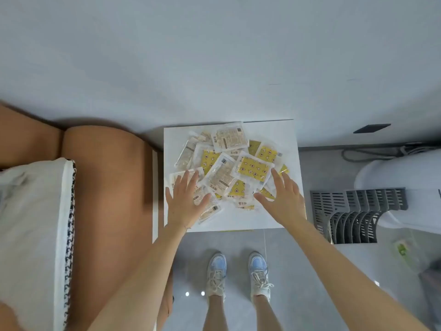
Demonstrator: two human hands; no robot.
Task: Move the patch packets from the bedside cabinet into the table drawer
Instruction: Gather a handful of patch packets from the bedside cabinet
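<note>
A loose heap of patch packets (pixel 229 168) covers the white top of the bedside cabinet (pixel 288 139); some are clear with beige patches, others yellow with a star print. My left hand (pixel 186 199) lies flat with spread fingers on the packets at the heap's left front. My right hand (pixel 281 199) rests with straight fingers at the heap's right front, fingertips touching a yellow packet (pixel 254 169). Neither hand grips anything. The table drawer is not in view.
An orange-brown bed headboard (pixel 107 187) and a white pillow (pixel 33 211) lie left of the cabinet. A grey slatted rack (pixel 353 213) and a white rounded object (pixel 401 168) stand on the floor at right. My feet in sneakers (pixel 238 273) stand on grey tiles before the cabinet.
</note>
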